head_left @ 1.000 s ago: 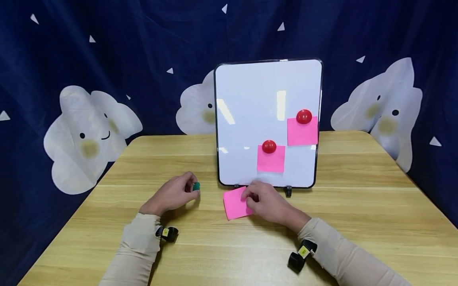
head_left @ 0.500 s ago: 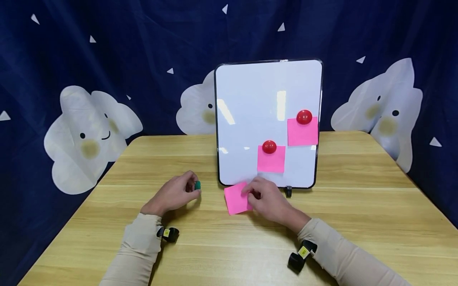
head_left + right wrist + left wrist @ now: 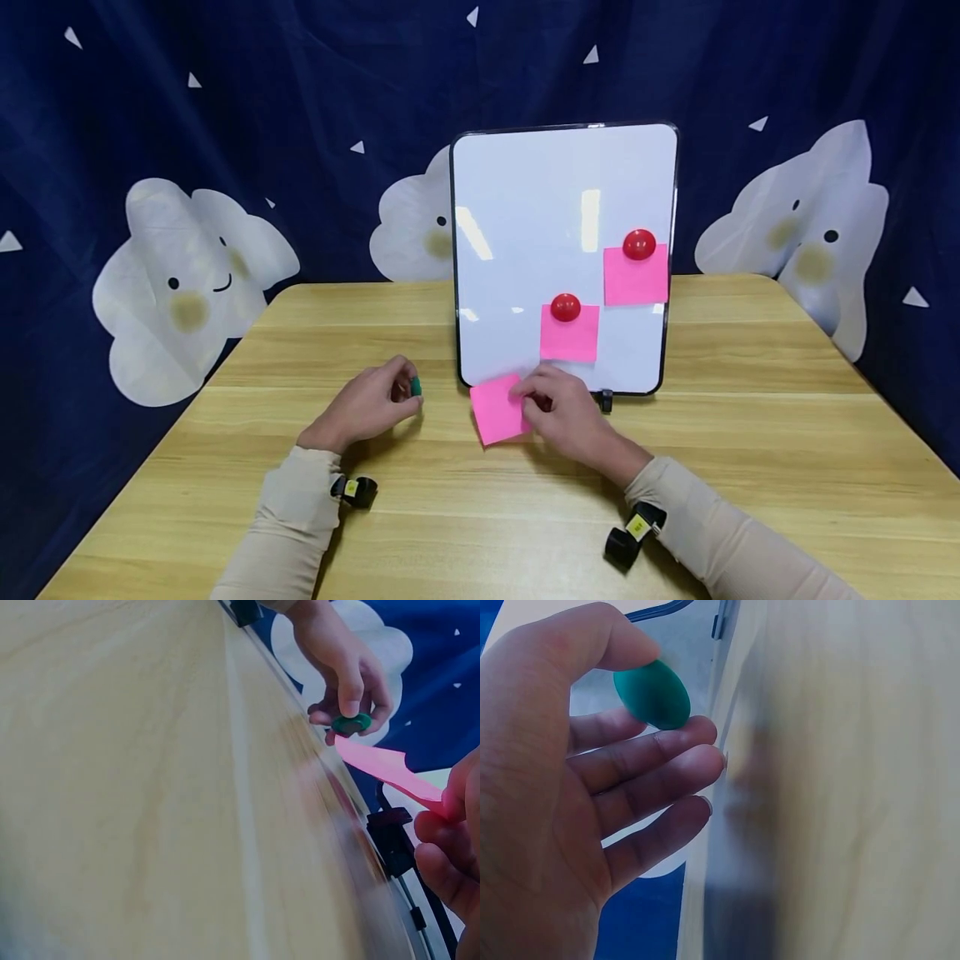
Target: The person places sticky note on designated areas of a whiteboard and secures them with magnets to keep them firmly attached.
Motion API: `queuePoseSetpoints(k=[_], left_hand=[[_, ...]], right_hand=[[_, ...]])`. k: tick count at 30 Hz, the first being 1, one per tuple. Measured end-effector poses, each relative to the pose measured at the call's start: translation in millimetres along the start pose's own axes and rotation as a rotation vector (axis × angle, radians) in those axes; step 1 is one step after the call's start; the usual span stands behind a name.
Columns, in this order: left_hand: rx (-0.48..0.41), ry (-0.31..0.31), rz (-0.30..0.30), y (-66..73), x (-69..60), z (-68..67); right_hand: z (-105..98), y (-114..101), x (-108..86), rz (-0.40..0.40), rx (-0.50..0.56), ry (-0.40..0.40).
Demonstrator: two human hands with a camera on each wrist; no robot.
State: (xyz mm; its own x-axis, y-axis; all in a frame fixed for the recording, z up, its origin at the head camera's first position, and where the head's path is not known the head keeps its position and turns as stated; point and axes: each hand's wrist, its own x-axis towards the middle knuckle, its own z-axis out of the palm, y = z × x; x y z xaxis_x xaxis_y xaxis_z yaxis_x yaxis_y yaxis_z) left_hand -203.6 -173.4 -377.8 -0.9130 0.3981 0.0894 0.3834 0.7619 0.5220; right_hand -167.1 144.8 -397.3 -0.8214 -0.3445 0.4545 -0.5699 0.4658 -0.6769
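Between thumb and fingertips, my left hand [image 3: 366, 404] pinches a green round magnet [image 3: 654, 696]; its dark flat underside shows in the right wrist view. My right hand [image 3: 570, 417] holds a pink sticky note [image 3: 495, 410] by its right edge, tilted and lifted off the table. The note overlaps the lower edge of the whiteboard [image 3: 517, 200] in the head view; whether it touches the board I cannot tell. On the board, a red magnet [image 3: 566, 307] holds one pink note [image 3: 570, 340], and another red magnet [image 3: 639, 244] holds a second note [image 3: 636, 283] higher at the right.
The whiteboard stands upright on small black feet [image 3: 606, 401] on the wooden table [image 3: 465, 525]. A dark blue curtain [image 3: 315, 100] with white clouds hangs behind the table. Black wrist cameras [image 3: 360, 492] are strapped over both sleeves.
My right hand has raised the pink note slightly, up and toward the whiteboard's lower edge. My left hand has barely moved and keeps the green magnet.
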Motion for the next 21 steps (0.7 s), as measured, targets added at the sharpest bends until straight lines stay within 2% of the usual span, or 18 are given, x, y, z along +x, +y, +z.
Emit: queuePoseSetpoints(k=[10,15,21], left_hand=[[-0.006,0.029,0.017,-1.1,1.1,0.6],[-0.001,0.067,0.030,-0.7,2.1,1.1],[-0.006,0.103,0.036,-1.0,3.4,1.9]], right_hand=[[-5.7,-0.3,8.6,-0.062,0.036,0.083],[-9.5,0.7,14.1,-0.129,0.046,0.126],[-13.5,2.2,18.9,-0.169,0.070,0.165]])
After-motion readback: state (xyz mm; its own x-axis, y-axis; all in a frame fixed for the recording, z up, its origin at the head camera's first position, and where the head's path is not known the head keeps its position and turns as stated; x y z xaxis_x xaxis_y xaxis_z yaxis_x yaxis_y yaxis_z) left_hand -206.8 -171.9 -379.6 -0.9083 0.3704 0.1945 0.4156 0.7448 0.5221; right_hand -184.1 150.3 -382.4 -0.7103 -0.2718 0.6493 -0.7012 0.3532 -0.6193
